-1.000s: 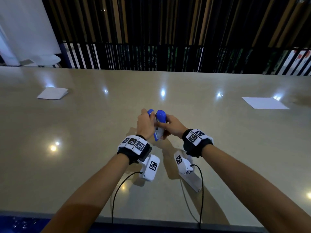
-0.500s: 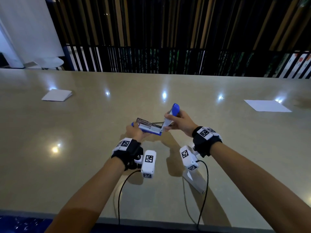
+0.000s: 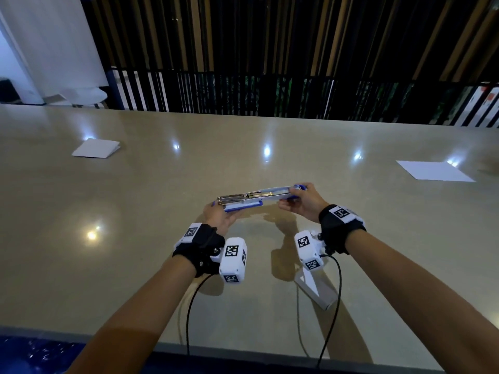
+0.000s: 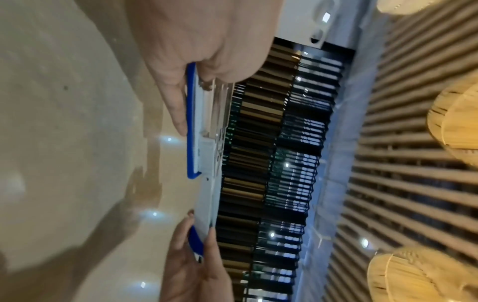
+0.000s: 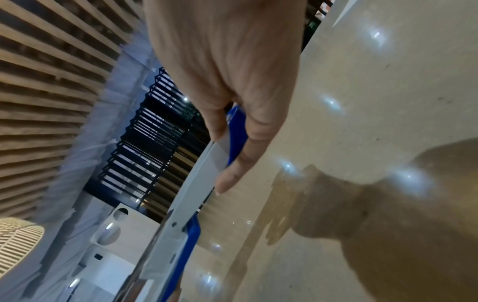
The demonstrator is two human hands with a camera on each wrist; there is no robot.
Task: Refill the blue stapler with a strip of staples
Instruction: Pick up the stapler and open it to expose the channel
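Above the near middle of the surface (image 3: 135, 265), the left hand (image 3: 218, 215) grips the base end and the right hand (image 3: 305, 203) grips the lid end of the stapler (image 3: 259, 198), opened out flat between them, with two white papers (image 3: 434, 171) farther back.

Bare table (image 3: 135, 252) surrounds both hands; only 2 paper sheets (image 3: 96, 148) (image 3: 434, 171) lie well apart at far corners.

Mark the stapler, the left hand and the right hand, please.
stapler (image 3: 253, 197): head view, metal staple channel.
left hand (image 3: 218, 217): head view, back of the hand.
right hand (image 3: 305, 205): head view, back of the hand.
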